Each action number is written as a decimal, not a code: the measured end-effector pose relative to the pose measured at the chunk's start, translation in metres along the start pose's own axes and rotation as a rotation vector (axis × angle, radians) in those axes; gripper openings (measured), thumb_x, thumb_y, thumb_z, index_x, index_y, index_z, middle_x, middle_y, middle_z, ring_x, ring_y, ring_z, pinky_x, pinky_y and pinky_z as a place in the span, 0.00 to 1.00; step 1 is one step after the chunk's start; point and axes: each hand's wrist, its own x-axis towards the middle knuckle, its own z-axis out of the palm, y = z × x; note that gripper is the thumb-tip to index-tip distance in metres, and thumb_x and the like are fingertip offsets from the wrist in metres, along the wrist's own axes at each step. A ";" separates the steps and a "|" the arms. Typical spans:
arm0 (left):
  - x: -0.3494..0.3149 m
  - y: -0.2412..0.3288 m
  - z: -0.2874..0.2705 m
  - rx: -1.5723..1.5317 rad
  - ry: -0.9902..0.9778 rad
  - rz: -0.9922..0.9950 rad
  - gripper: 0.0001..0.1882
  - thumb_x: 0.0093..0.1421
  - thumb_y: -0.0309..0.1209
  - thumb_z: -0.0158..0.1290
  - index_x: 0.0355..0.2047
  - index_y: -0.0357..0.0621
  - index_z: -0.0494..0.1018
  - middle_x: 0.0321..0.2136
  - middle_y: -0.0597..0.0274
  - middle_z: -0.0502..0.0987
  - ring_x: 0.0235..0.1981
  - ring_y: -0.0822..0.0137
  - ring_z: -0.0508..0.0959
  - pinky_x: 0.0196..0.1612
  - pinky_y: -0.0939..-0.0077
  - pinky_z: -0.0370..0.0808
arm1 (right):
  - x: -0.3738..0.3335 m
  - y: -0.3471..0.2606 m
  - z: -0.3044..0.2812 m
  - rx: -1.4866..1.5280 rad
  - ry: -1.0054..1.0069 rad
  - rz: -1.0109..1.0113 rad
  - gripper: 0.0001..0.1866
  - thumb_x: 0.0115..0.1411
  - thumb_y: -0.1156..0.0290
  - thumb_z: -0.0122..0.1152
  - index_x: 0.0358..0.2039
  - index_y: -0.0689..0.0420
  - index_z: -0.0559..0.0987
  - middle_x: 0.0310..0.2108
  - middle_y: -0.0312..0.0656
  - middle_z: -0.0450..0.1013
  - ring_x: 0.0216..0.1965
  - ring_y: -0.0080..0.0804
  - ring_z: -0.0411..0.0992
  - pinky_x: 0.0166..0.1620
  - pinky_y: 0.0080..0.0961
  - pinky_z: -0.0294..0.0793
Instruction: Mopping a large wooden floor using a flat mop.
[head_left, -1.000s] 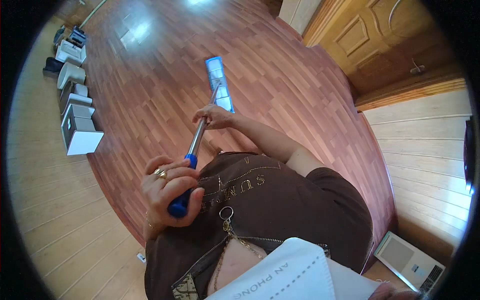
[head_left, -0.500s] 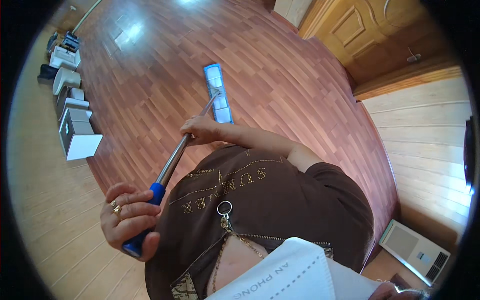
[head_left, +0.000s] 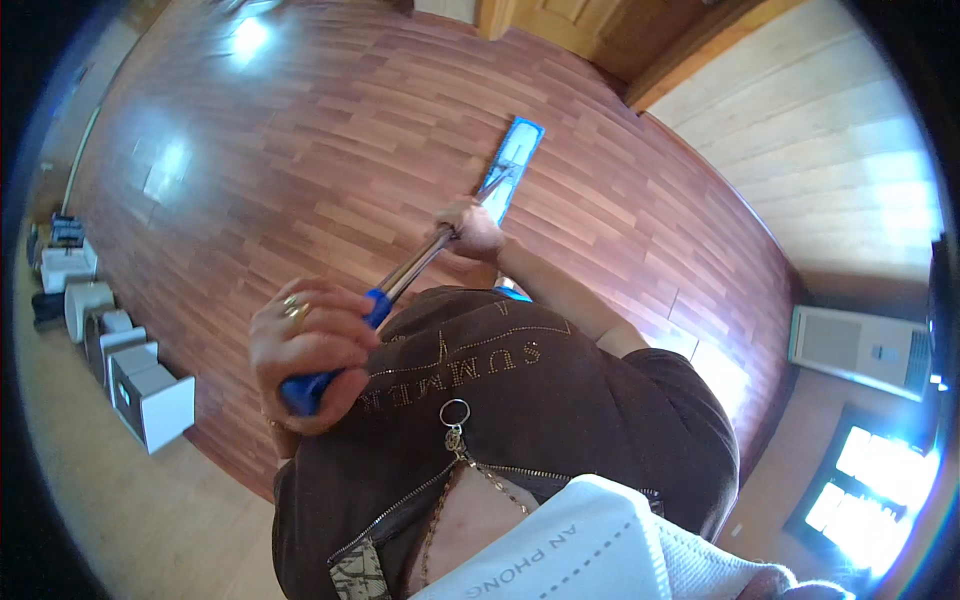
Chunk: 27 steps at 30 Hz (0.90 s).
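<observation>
I hold a flat mop by its pole [head_left: 418, 263] with both hands. My left hand [head_left: 312, 335], with rings on its fingers, is wrapped round the blue grip [head_left: 306, 393] at the pole's top end. Farther down, my right hand [head_left: 470, 228] is closed round the bare metal part. The mop head [head_left: 518, 150], long and white with a blue fringe, lies on the wood-plank floor [head_left: 370, 130] ahead of me, slanting up to the right. My right hand covers part of the lower pole.
Several white and grey box-like units [head_left: 150, 395] stand in a row along the left wall. A wooden door [head_left: 575, 25] is at the far side. On the right are a tall white air conditioner [head_left: 850, 350] and a bright window [head_left: 870, 480].
The view has turned, so the room's things have shifted. In the picture, the mop head has moved right and now slants the other way. Both hands have moved right, still gripping the pole.
</observation>
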 end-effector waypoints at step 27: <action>0.074 -0.121 0.070 -0.709 -0.569 -0.180 0.02 0.54 0.24 0.57 0.28 0.39 0.75 0.34 0.55 0.80 0.48 0.57 0.77 0.53 0.62 0.70 | -0.191 0.014 -0.013 -0.303 0.312 0.887 0.06 0.46 0.66 0.60 0.25 0.52 0.76 0.26 0.46 0.75 0.34 0.48 0.73 0.43 0.45 0.65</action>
